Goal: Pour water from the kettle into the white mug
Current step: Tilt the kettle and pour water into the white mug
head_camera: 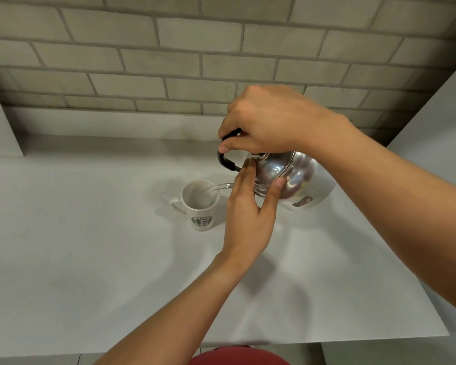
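At the bottom of the frame a strip of red cloth is showing just below the near edge of the bench, whose pale, matte, smooth top is lying wide open across the lower left and lower middle of the picture. The right edge of the bench is running diagonally up toward the upper right, and a light panel is closing it in at the far left.

The left hand is reaching up from the bottom centre, fingers straight and together, thumb spread wide, pressing flat against the lid of the kettle without curling round anything. The white mug is standing upright on the bench just left of this hand, near the middle of the frame; it is a glazed cylinder with a round green emblem facing the camera and its handle pointing left.

The kettle is shiny, rounded metal, held clear of the bench and tipping left, its long axis running from base at right to spout at left. A clear stream is arcing from the spout into the mug.

The right hand is coming in from the right, fingers wrapped closed around the black curved handle above the lid.

Behind, a wall of grey rough bricks is meeting the bench's far edge.
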`<state>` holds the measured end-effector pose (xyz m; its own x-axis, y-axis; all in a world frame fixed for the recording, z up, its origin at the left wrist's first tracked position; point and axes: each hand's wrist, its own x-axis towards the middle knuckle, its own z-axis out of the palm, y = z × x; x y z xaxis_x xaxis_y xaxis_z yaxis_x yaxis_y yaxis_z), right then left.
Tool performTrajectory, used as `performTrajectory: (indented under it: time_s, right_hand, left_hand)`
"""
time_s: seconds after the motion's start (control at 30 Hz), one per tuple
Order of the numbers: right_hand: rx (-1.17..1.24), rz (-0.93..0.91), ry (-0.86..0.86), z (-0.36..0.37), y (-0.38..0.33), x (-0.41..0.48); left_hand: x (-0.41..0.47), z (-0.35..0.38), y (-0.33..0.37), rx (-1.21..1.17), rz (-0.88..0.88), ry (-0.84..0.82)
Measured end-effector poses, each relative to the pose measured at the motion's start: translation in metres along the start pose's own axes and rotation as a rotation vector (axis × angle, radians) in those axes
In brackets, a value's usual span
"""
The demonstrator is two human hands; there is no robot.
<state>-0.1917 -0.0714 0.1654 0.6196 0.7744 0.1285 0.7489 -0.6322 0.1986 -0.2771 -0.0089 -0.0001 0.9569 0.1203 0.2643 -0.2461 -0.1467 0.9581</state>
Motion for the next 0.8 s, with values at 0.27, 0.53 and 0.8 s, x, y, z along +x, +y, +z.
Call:
performTrajectory:
  time_s: [0.27, 0.53, 0.8]
  right_hand:
    - [-0.034, -0.015, -0.006, -0.0025, 0.0002, 0.0018]
    - [-0.071, -0.004, -0.035, -0.0049, -0.001, 0.0047]
    - [-0.079, 0.002, -0.046, -0.0083, -0.0039, 0.0087]
  left_hand:
    - [-0.0001, 0.0019, 0.0035, -0.026, 0.0, -0.003]
    - [-0.0001, 0.0023, 0.0068, -0.011, 0.004, -0.002]
    - [0.0004, 0.0019, 0.0093, -0.029, 0.013, 0.018]
